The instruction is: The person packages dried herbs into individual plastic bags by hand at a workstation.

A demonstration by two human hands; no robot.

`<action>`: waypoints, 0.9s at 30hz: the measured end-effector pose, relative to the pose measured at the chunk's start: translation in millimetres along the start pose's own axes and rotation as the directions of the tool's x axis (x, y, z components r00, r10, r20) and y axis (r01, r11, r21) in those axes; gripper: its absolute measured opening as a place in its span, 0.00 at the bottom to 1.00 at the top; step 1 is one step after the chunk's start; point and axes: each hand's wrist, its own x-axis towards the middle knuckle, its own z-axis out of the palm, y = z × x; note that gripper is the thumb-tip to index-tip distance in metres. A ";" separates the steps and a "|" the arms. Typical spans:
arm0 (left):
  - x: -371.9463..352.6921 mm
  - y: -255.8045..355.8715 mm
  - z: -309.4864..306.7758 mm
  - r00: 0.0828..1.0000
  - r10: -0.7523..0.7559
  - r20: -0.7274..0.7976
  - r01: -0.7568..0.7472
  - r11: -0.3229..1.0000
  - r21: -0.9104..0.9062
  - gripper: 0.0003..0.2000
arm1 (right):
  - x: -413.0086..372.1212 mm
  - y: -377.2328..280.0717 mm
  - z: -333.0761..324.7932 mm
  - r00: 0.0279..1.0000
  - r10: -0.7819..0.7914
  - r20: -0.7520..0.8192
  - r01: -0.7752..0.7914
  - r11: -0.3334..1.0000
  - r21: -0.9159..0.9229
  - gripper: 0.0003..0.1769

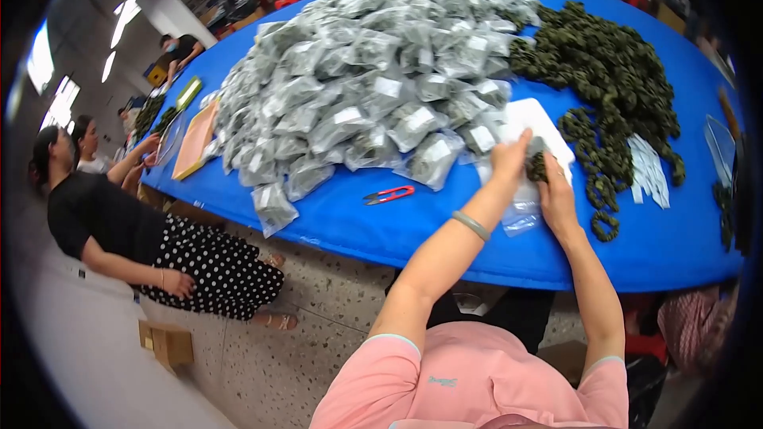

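Both my hands meet over a white stack [531,115] near the table's right side. My left hand [510,160], with a bangle on its wrist, is closed at a small clear bag. My right hand [557,195] is closed round a dark green coiled bundle [536,167] beside that bag. Flat clear bags [521,213] lie beneath my hands. To the right, a heap of dark green coils [608,71] spreads over the blue table, with white strips [648,171] next to it. A big pile of filled clear bags [373,63] stands to the left.
Red-handled snips [389,195] lie near the blue table's [342,226] front edge. A yellow-edged tray [195,141] is at the left. People [119,206] stand or sit at the far left and back. A cardboard box [167,343] is on the floor.
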 end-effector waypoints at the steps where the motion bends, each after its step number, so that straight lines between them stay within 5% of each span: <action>1: 3.7 3.0 -1.3 0.998 -0.061 0.009 0.062 0.997 -0.039 0.17 | -0.1 -4.9 -2.0 0.998 -0.063 0.016 0.062 0.997 0.039 0.34; 4: 3.9 4.0 4.9 0.994 -0.100 0.035 0.098 0.993 0.064 0.13 | -2.9 -13.6 -6.1 0.990 -0.144 -0.004 0.142 0.984 -0.103 0.35; 9: -10.6 0.2 5.9 0.987 0.158 -0.003 -0.157 0.978 -0.135 0.13 | 15.5 -60.9 -3.7 0.976 -0.201 -0.082 0.199 0.979 -0.039 0.31; 10: -18.0 1.2 6.9 0.989 0.151 0.006 -0.150 0.984 -0.098 0.14 | 21.6 -82.1 -17.3 0.980 0.188 -0.062 -0.155 0.924 0.350 0.30; 11: -27.4 -0.8 11.8 0.991 0.130 0.022 -0.128 0.990 -0.064 0.15 | 21.8 -93.8 -22.8 0.842 0.527 0.117 -0.471 0.612 0.635 0.29; 12: -35.8 -2.9 17.0 0.994 0.099 0.048 -0.098 0.995 -0.032 0.16 | 14.3 -72.0 -9.0 0.956 0.283 -0.081 -0.244 0.916 0.320 0.28; 13: -40.5 -3.9 19.5 0.995 0.061 0.080 -0.061 0.998 0.000 0.17 | 9.3 -46.7 2.6 0.984 -0.039 -0.172 0.024 0.996 -0.086 0.27; 18: -21.0 6.6 3.0 0.957 -0.067 0.283 0.146 0.952 -0.271 0.17 | -5.3 -39.4 -11.9 0.940 -0.321 -0.119 0.292 0.934 -0.207 0.29; 19: 0.1 -34.5 3.2 0.943 -0.105 0.314 0.193 0.946 -0.262 0.17 | -7.5 -44.2 -13.0 0.952 -0.283 -0.119 0.250 0.939 -0.235 0.29; 21: 25.4 -129.6 16.9 0.972 -0.071 0.224 0.149 0.924 -0.352 0.19 | -6.2 -60.2 -13.8 0.979 -0.049 -0.197 0.069 0.993 0.098 0.31; 23: -98.4 -1.3 26.6 0.965 -0.151 0.216 0.208 0.940 -0.272 0.22 | -11.6 -72.6 -29.6 0.982 -0.083 -0.172 0.058 0.987 -0.151 0.31; 27: -118.2 -18.9 17.3 0.902 -0.292 0.318 0.356 0.920 -0.167 0.22 | -63.5 -92.3 -63.5 0.993 -0.049 -0.105 0.018 0.960 -0.280 0.32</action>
